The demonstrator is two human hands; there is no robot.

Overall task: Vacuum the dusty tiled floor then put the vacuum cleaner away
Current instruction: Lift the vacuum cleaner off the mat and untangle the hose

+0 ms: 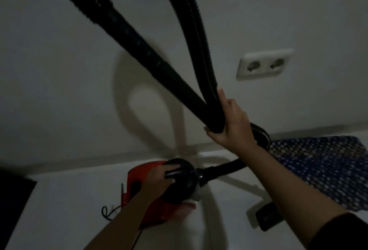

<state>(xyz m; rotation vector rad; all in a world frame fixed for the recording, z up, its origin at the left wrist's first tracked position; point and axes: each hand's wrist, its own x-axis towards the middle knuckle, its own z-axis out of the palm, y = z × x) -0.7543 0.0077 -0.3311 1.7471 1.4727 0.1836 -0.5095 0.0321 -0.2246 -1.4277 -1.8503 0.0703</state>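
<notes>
Dim wall (59, 70), hose (201, 36) loop cropped

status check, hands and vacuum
Right hand shut on folded hose. Left hand gripping vacuum handle. Both wall sockets empty.

Ribbed black plastic hose (201, 36), glossy red plastic vacuum body (139, 174), smooth pale tiles (65, 200), woven mat (322, 168)

Vacuum cleaner (159, 190) on floor (59, 200) by wall (59, 70) — socket (263, 64) above-right, mat (322, 170) right.
</notes>
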